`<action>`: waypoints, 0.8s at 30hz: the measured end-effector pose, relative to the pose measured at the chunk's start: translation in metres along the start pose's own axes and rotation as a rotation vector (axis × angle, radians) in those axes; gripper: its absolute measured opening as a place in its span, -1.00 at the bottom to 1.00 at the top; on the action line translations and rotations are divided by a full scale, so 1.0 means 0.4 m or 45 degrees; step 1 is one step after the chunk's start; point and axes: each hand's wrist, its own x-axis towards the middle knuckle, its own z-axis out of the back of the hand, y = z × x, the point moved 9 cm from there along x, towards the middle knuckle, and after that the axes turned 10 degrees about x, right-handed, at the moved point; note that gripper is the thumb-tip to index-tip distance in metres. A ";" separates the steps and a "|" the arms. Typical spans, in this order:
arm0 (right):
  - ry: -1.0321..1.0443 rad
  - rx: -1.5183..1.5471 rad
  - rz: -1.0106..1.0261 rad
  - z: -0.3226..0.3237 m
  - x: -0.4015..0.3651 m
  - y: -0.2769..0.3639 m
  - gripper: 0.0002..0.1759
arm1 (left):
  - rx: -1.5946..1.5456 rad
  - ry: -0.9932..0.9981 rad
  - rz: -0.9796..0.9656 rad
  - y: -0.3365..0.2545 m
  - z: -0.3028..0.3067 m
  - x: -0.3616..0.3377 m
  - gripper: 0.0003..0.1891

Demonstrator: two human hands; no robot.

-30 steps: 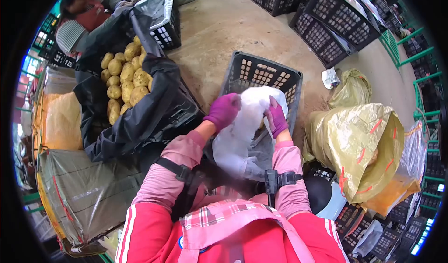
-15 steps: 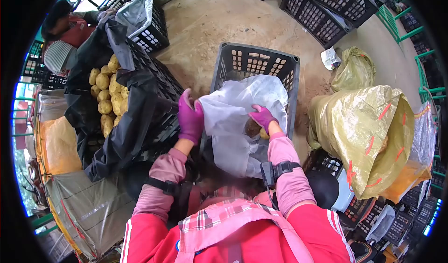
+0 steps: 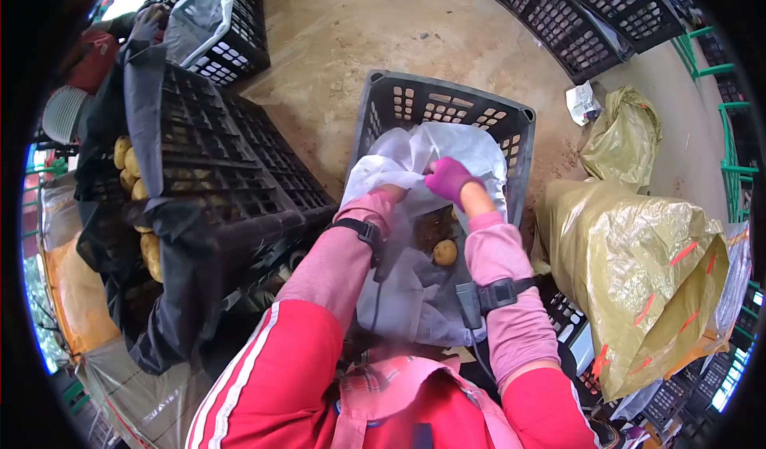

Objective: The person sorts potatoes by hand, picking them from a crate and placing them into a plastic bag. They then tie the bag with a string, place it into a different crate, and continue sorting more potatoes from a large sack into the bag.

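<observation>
White liner: bunched inside black crate, potato showing in its opening. Right hand: pinched liner edge. Left hand: covered, grip I couldn't tell. Step, I judged: liner adjustment; next move called for even tension.

You can read no text, brand, number or sign (not even on the small white packet on the brown floor).
</observation>
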 end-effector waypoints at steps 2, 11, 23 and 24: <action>-0.332 0.117 -0.281 -0.041 0.036 -0.150 -0.58 | 0.138 0.087 -0.076 -0.020 -0.014 0.027 -0.51; -0.572 -0.160 -0.410 -0.112 0.099 -0.370 -0.10 | 0.292 0.396 -0.264 -0.120 -0.140 0.130 -0.46; -0.452 1.975 0.150 0.114 -0.100 -0.167 -0.38 | -1.783 0.128 0.101 -0.141 0.183 -0.073 -0.52; -0.395 2.052 0.173 0.111 -0.140 -0.145 -0.39 | -1.916 0.241 0.099 -0.145 0.182 -0.124 -0.50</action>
